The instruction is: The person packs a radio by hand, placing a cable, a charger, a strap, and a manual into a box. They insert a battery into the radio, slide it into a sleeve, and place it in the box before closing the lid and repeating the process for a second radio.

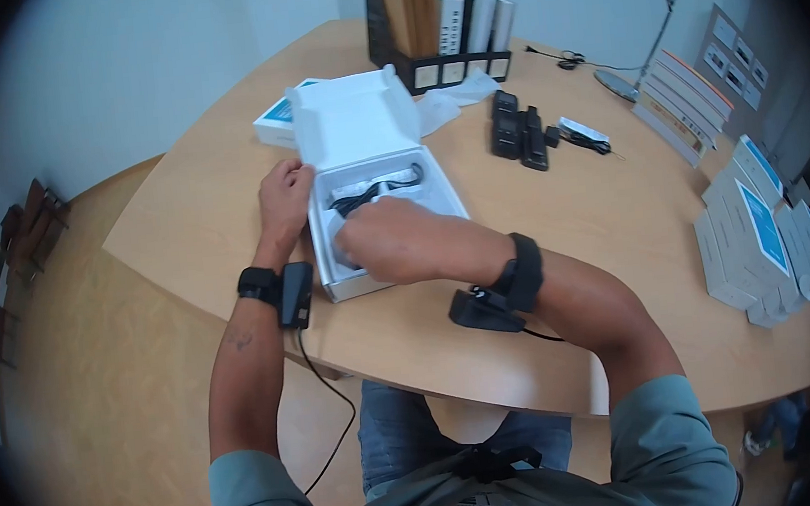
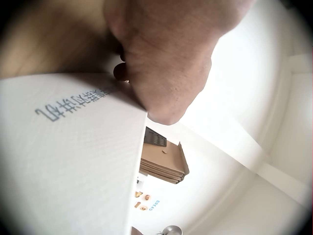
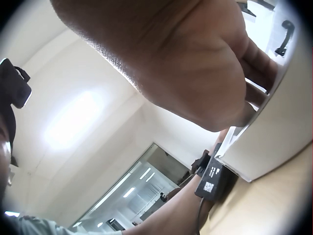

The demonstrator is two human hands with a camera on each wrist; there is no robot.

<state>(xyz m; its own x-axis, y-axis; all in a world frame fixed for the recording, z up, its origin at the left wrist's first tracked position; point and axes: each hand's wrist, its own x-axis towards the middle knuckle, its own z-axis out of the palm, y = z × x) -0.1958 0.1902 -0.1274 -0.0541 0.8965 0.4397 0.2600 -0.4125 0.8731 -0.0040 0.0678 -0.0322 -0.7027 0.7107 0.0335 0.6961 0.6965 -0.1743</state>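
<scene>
An open white cardboard box (image 1: 380,172) stands on the table with its lid (image 1: 353,116) tipped back. Inside lie a coiled black cable (image 1: 361,199) and a white, clear-wrapped piece (image 1: 400,179). My left hand (image 1: 285,201) holds the box's left side close to the lid hinge; in the left wrist view it sits at the corner of the printed side wall (image 2: 68,152). Over the front rim, my right hand (image 1: 394,239) reaches down into the box. Its fingers (image 3: 259,63) dip behind the wall, and I cannot tell whether they grip anything there.
Behind the open box lies another white-and-blue box (image 1: 274,129). Black handheld devices (image 1: 517,130) and a small cable bundle (image 1: 586,138) lie to the right. A book holder (image 1: 461,70), a lamp base (image 1: 615,84), upright books (image 1: 679,109) and stacked white boxes (image 1: 741,245) stand farther off.
</scene>
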